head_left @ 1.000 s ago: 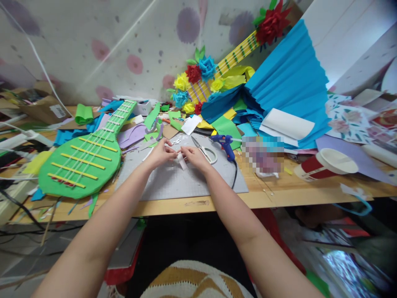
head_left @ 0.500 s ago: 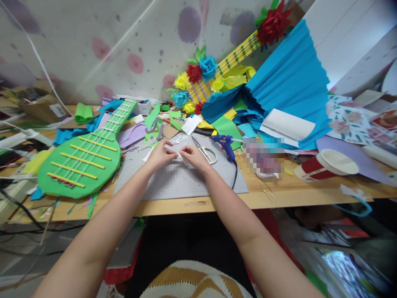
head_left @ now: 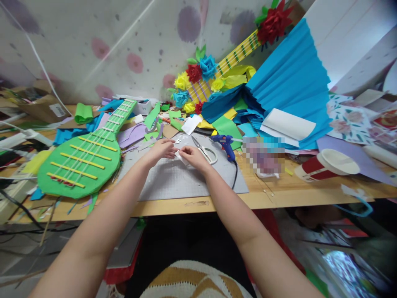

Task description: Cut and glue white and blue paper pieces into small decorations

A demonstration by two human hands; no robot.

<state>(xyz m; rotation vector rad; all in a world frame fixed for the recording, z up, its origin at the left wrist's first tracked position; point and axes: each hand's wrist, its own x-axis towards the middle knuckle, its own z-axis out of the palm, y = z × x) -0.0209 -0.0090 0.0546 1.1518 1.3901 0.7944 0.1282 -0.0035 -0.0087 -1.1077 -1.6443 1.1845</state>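
Both hands (head_left: 161,150) (head_left: 191,156) have scissors (head_left: 204,150) and glue gun (head_left: 224,142) nearby.

The hands (head_left: 192,156) and forearms (head_left: 116,203) are bare; the top (head_left: 195,281) is cream with curved mustard-brown bands and a textured, knit-like surface edged with small dark notches; the black garment (head_left: 189,240) below, dimly lit, may be trousers.

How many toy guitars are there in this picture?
2. The green guitar lies on the left of the table; the yellow guitar, with flowers, is farther back, near the middle. Others may be hidden.
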